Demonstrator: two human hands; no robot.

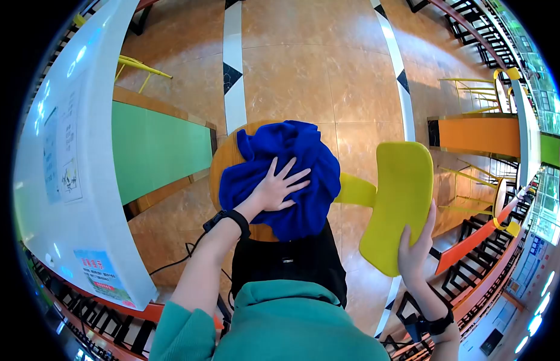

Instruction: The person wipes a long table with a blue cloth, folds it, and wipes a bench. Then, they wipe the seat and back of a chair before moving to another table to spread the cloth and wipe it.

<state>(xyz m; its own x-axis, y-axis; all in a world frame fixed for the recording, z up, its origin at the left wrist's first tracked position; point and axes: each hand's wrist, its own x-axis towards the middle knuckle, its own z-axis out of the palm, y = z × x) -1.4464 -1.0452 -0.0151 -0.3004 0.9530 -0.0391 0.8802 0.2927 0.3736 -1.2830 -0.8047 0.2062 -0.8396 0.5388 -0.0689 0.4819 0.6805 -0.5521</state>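
A crumpled blue cloth (313, 174) lies bunched on the round wooden seat (229, 157) of a chair in front of me. My left hand (277, 189) rests flat on top of the cloth with its fingers spread. The chair's yellow backrest (402, 198) stands to the right, joined to the seat by a curved yellow support (356, 189). My right hand (416, 253) grips the lower right edge of that backrest, thumb on the near face and the other fingers along the edge, partly hidden. Both wrists wear black bands.
A white table (81, 144) with printed sheets runs along the left, its green-panelled support (156, 150) beside the seat. On the right are an orange-panelled table support (478, 137) and yellow-framed chairs (499, 195). A black cable (178, 262) hangs at lower left. Tiled floor (286, 72) extends ahead.
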